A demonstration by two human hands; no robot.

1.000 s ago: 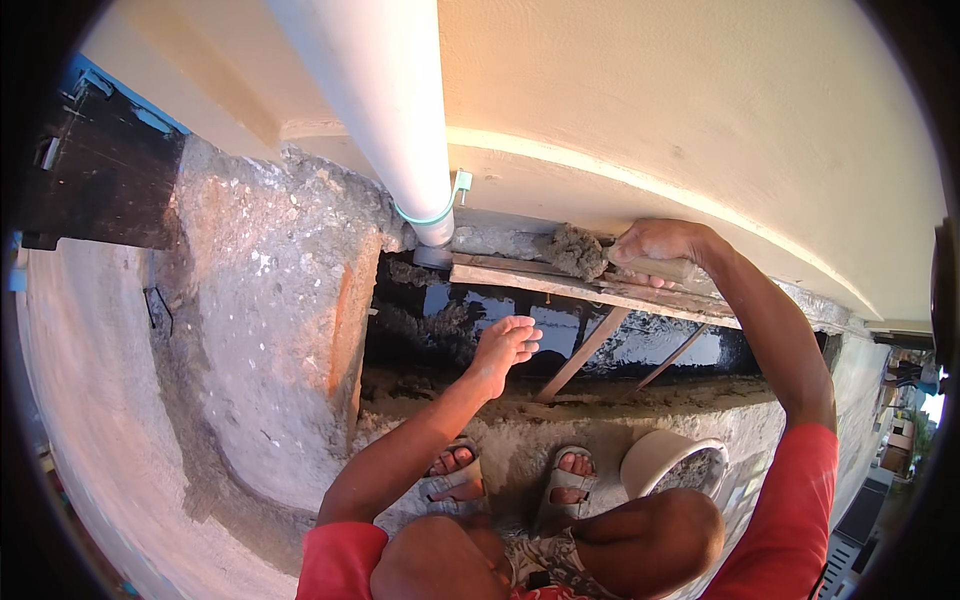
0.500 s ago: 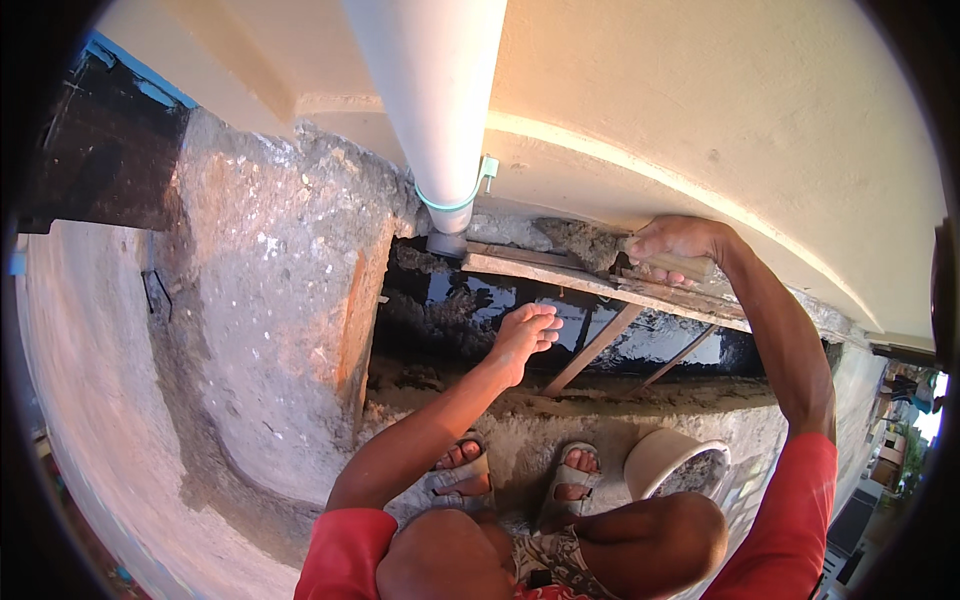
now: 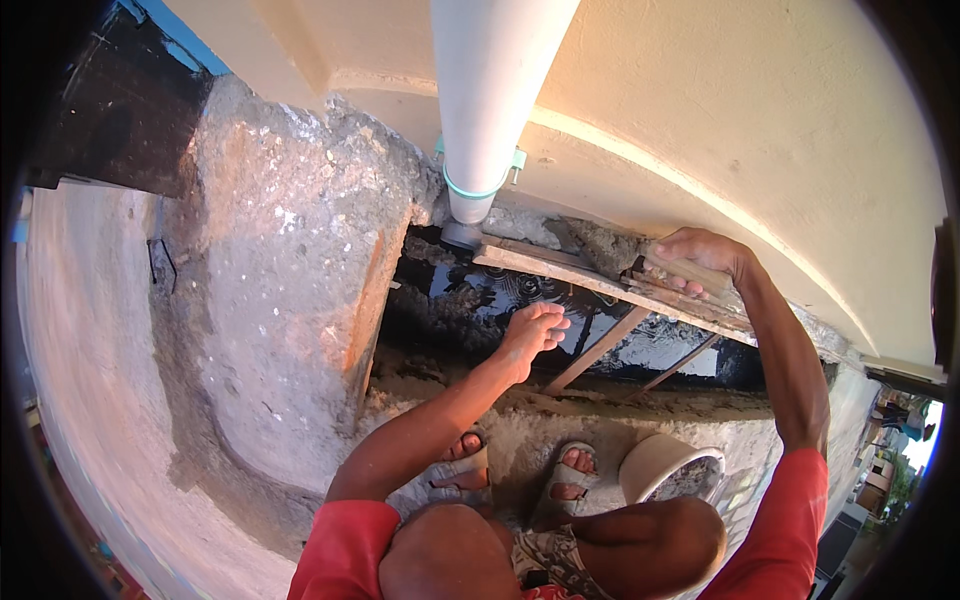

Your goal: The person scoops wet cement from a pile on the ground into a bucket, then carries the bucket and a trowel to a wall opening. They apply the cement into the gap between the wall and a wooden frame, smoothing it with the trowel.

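Observation:
My right hand point(image 3: 695, 262) is closed round the wooden handle of a trowel point(image 3: 606, 248), whose grey, mortar-smeared blade points left. The blade lies at the foot of the beige wall, over a wooden board point(image 3: 555, 266) that runs along the trench. Lower and to the left, my left hand point(image 3: 537, 340) hangs over the dark water point(image 3: 470, 300) with its fingers curled in. Nothing shows between those fingers, and the hand touches neither the board nor the trowel.
A grey-white pipe point(image 3: 490, 110) with a green clamp comes down to the board's left end. Wooden props point(image 3: 598, 350) cross the trench. A pale bucket point(image 3: 650, 468) of grey mix stands by my right knee. Rough concrete point(image 3: 285, 240) rises at the left.
The whole view has shifted slightly, with the pipe and wall now farther right. Rings of ripples show on the water beyond my left hand. My right hand still grips the trowel.

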